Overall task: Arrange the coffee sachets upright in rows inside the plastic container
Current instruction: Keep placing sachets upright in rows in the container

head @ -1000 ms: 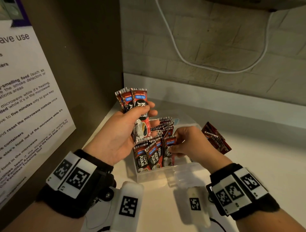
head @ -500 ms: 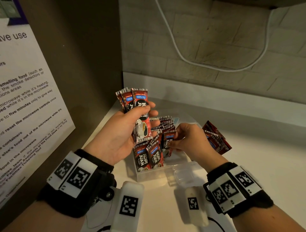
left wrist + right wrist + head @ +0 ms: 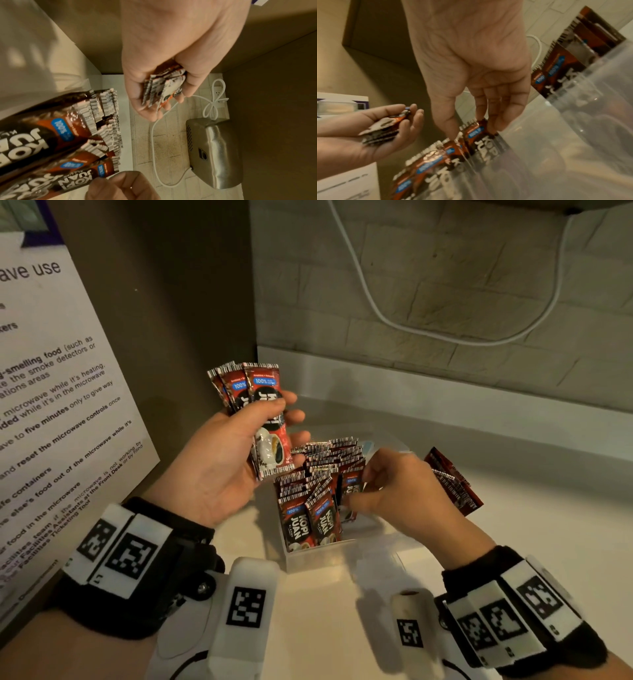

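A clear plastic container (image 3: 318, 559) sits on the white counter with several red coffee sachets (image 3: 308, 518) standing upright in rows inside it. My left hand (image 3: 239, 446) is raised left of the container and grips a small fan of sachets (image 3: 263, 405), seen edge-on as the held stack (image 3: 163, 89) in the left wrist view. My right hand (image 3: 370, 491) reaches into the container's right side and pinches the top of one upright sachet (image 3: 476, 129) between thumb and fingers. The container's clear wall (image 3: 556, 142) fills the right of that view.
A few loose sachets (image 3: 452, 484) lie on the counter just right of the container. A side panel with a printed microwave notice (image 3: 51, 412) stands at the left. A tiled wall with a hanging white cable (image 3: 428, 333) is behind. A metal appliance (image 3: 212, 151) sits nearby.
My right hand has shifted a little deeper and rightward in the container, still on a sachet's top. The left hand keeps holding its stack in place.
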Demonstrator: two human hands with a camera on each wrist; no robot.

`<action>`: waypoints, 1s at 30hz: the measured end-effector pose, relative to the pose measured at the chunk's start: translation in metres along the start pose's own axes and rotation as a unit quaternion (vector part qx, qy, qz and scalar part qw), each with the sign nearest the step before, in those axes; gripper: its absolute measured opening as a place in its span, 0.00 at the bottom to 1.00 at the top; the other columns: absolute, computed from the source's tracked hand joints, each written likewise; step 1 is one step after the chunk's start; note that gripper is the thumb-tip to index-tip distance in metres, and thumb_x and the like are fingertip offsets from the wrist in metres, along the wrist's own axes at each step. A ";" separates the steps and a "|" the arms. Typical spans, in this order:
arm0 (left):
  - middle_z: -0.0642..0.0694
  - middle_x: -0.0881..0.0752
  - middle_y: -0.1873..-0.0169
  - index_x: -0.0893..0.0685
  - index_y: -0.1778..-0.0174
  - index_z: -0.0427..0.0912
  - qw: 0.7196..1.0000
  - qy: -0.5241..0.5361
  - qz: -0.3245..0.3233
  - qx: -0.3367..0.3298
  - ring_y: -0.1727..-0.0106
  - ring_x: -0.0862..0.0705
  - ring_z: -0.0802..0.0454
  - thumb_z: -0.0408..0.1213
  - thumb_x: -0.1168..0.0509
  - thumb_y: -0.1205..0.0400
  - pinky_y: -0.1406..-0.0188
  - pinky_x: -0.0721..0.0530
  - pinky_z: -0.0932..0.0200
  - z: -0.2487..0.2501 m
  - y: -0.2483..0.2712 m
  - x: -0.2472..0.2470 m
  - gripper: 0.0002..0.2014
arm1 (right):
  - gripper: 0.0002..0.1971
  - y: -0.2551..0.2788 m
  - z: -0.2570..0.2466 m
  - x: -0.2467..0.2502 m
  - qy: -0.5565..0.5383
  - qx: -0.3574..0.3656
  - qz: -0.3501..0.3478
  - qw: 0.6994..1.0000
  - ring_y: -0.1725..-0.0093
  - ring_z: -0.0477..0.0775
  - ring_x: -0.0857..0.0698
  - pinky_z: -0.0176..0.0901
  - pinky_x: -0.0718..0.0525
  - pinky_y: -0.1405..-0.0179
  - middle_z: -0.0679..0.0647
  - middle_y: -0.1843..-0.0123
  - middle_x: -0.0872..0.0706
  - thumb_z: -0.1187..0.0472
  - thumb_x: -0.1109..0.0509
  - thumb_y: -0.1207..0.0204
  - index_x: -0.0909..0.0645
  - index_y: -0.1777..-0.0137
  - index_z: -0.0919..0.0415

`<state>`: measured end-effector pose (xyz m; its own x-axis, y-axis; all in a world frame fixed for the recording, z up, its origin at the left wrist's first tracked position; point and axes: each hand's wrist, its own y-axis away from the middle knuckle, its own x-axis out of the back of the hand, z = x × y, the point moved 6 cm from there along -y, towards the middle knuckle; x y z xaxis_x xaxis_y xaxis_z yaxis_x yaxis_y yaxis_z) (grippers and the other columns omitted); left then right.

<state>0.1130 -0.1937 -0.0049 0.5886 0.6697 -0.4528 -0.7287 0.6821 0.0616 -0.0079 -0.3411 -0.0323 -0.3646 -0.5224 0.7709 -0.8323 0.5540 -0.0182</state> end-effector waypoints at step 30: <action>0.44 0.10 0.59 0.12 0.55 0.44 1.000 -0.007 -0.013 0.024 0.58 0.11 0.47 0.36 0.35 0.19 0.62 0.11 0.53 -0.011 0.005 -0.006 0.06 | 0.33 -0.002 0.007 -0.053 0.132 -0.050 -0.101 0.985 0.53 0.50 0.14 0.49 0.13 0.54 0.45 0.52 0.12 0.27 0.25 0.49 0.17 0.46 0.43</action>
<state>0.1014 -0.1977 -0.0116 0.6132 0.6549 -0.4416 -0.6953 0.7128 0.0916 0.0102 -0.3192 -0.0774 -0.0640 -0.4486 0.8914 -0.8263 0.5247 0.2047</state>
